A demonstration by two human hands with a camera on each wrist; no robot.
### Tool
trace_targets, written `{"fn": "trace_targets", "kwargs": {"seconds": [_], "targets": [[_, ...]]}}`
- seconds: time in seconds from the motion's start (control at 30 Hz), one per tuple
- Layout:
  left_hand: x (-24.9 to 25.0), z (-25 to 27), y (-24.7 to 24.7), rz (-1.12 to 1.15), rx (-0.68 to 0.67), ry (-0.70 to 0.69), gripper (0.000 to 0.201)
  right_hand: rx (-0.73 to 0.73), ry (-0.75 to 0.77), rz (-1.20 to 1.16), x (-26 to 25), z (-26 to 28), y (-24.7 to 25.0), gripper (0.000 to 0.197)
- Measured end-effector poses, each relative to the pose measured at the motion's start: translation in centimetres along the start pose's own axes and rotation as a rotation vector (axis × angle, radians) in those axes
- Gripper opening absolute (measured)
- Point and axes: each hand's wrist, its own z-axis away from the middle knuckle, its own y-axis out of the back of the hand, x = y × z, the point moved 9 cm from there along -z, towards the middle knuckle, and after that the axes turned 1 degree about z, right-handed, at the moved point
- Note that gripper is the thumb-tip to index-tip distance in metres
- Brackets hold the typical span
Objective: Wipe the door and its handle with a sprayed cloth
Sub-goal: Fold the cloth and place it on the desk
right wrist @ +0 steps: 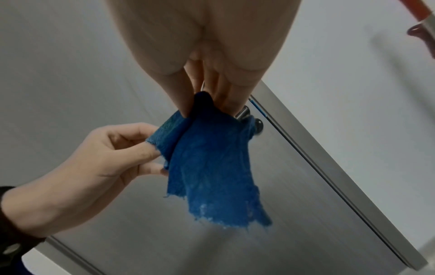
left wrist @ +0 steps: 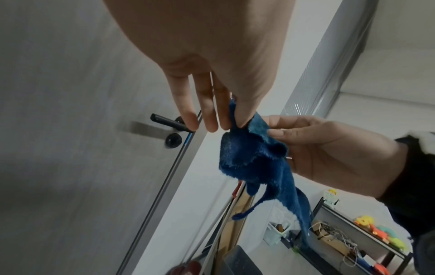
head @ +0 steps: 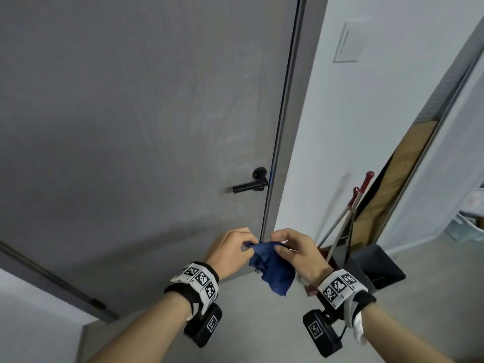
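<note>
A grey door (head: 136,121) fills the left and middle of the head view, with a black lever handle (head: 250,185) near its right edge. Below the handle, both hands hold a small blue cloth (head: 272,268) in the air, apart from the door. My left hand (head: 233,251) pinches the cloth's upper left edge (left wrist: 237,119). My right hand (head: 296,251) pinches its upper right edge (right wrist: 188,111), and the rest hangs down frayed (right wrist: 219,186). The handle (left wrist: 169,121) shows behind my left fingers.
A white wall (head: 353,127) stands right of the door frame. Red-tipped broom poles (head: 351,210) and a dark dustpan (head: 377,265) lean in the corner beside a wooden board (head: 398,179). A low shelf with toys and cables (left wrist: 353,236) sits on the floor to the right.
</note>
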Motion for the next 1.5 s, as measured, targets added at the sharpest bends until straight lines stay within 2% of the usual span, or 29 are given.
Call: {"fn": "trace_targets", "kwargs": {"seconds": [0.1,0.27,0.47,0.53,0.67,0.73,0.87,1.0,1.1,1.17,1.23,1.3,1.5], "targets": [[2.1,2.5,-3.0,0.05,0.005,0.033,0.014,0.028,-0.038,-0.053,1.6,4.4,1.7,0.021],[6.4,8.4,-11.5,0.108,-0.048,0.078,0.021,0.198,-0.113,-0.04,5.8,13.2,5.5,0.024],[10.9,15.1,-21.1,0.19,-0.251,0.231,0.039,0.25,-0.234,-0.17,10.2,22.5,7.7,0.023],[11.9,16.1,-22.9,0.253,-0.267,0.261,0.037,0.258,-0.256,-0.218,10.8,25.1,8.3,0.023],[13.9,16.7,-25.2,0.408,-0.299,0.24,0.018,0.27,-0.291,-0.323,11.1,29.8,9.8,0.026],[15.0,16.8,-26.3,0.42,-0.333,0.206,0.01,0.276,-0.293,-0.282,11.2,32.0,10.8,0.031],[17.0,16.9,-29.4,0.356,-0.418,0.127,0.015,0.328,-0.392,-0.124,11.8,38.0,12.7,0.037],[20.6,18.3,-32.9,0.355,-0.486,0.077,0.014,0.364,-0.523,0.185,13.0,44.7,14.6,0.042],[24.0,20.1,-36.2,0.386,-0.574,0.066,0.017,0.347,-0.611,0.364,14.2,49.7,16.2,0.032],[25.9,21.0,-38.4,0.428,-0.612,0.099,0.014,0.363,-0.652,0.332,15.3,53.1,17.5,0.017],[27.6,21.6,-40.7,0.464,-0.628,0.123,0.024,0.426,-0.657,0.254,16.2,56.5,19.2,0.012],[29.6,22.3,-43.1,0.504,-0.656,0.127,0.032,0.495,-0.636,0.203,17.0,59.9,21.0,0.016],[35.6,23.4,-50.0,0.511,-0.678,0.144,0.024,0.648,-0.647,0.195,20.3,68.6,27.9,0.017]]}}
